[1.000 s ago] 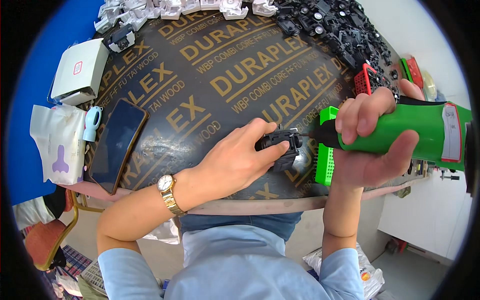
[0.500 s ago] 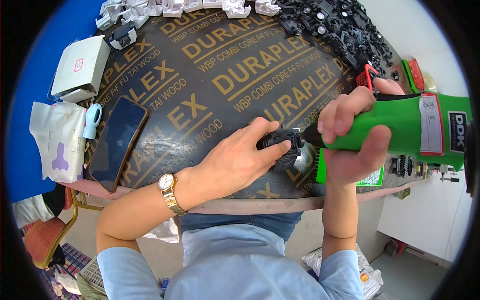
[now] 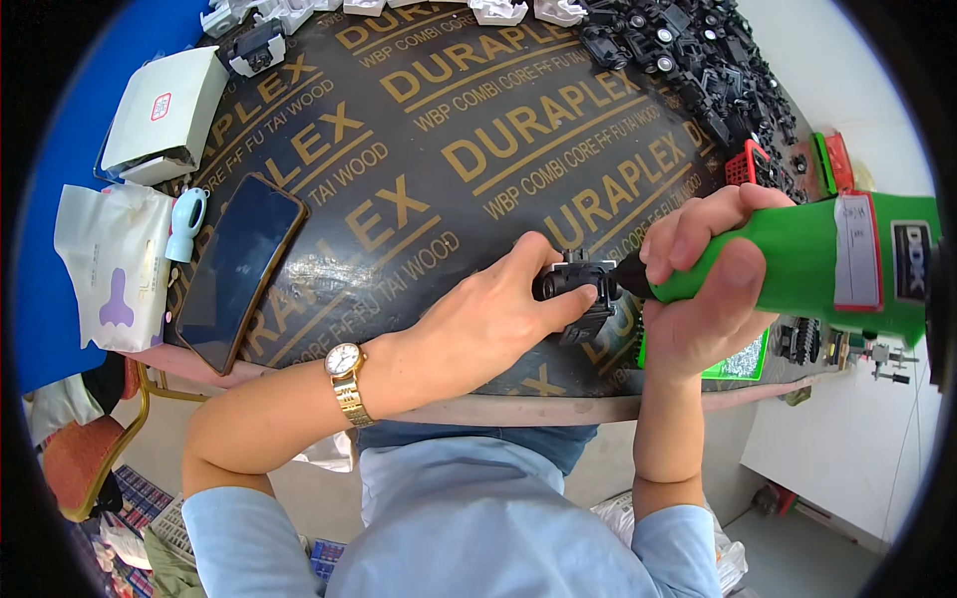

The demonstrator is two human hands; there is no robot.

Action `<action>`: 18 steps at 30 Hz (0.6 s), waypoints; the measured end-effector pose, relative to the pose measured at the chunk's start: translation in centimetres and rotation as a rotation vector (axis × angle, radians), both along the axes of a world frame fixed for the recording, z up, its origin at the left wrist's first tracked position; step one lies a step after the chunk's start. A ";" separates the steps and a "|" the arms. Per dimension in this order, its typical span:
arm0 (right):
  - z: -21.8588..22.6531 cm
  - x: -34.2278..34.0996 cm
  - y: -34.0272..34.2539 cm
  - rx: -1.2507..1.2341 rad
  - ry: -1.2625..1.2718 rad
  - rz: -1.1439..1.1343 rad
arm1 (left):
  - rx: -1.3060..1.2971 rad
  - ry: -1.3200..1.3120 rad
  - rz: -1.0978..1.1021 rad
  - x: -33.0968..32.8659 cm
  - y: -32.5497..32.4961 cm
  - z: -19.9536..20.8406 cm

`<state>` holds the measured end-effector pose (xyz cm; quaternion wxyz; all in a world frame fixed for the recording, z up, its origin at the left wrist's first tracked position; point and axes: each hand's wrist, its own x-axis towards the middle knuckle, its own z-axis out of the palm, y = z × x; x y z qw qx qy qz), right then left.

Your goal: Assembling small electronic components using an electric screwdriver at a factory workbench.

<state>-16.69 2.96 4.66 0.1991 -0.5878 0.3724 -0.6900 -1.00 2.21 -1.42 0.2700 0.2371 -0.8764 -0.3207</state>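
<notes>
My left hand, with a gold watch on its wrist, grips a small black plastic assembly between thumb and fingers, low over the table. It looks like a toy vehicle chassis. My right hand is wrapped round a green electric screwdriver held almost level. The driver's black nose points left and meets the right side of the assembly; whether the bit sits in a screw is too small to tell. Under my right hand lies a green tray holding small shiny pieces, partly hidden.
Black assemblies are heaped at the far right, beside a red basket. White plastic shells line the far edge. On the left are a white box, a tissue pack, a light-blue gadget and a phone.
The whole view has shifted slightly, so the table's things appear a little further right. Both hands keep their grips, and the screwdriver's nose stays at the assembly.
</notes>
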 end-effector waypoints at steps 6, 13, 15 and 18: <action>-0.1 -0.2 0.0 0.015 -0.072 -0.135 | 0.011 0.035 -0.021 -0.3 -0.4 0.1; -0.2 -1.6 0.6 0.030 -0.213 0.161 | 0.038 0.049 -0.062 0.0 -0.5 0.2; -0.2 -1.7 0.9 0.041 -0.240 0.218 | 0.020 -0.009 -0.073 0.2 -0.5 0.2; 0.1 -1.4 1.6 0.058 -0.251 0.107 | -0.001 -0.007 -0.067 -0.2 -0.5 0.1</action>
